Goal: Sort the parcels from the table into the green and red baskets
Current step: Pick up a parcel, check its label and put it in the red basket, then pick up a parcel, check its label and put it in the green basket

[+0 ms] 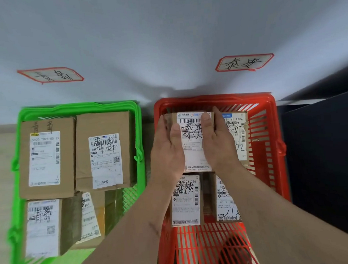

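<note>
A cardboard parcel with a white shipping label and handwritten characters is held between both hands over the back of the red basket. My left hand grips its left side, thumb on top. My right hand grips its right side. Under and around it, three more labelled parcels lie in the red basket: one at the back right and two nearer me. The green basket on the left holds several labelled parcels, the two largest at its back.
Two red-bordered handwritten signs are stuck on the grey wall, one above the green basket and one above the red basket. A dark cabinet or panel stands right of the red basket. The two baskets sit side by side, nearly touching.
</note>
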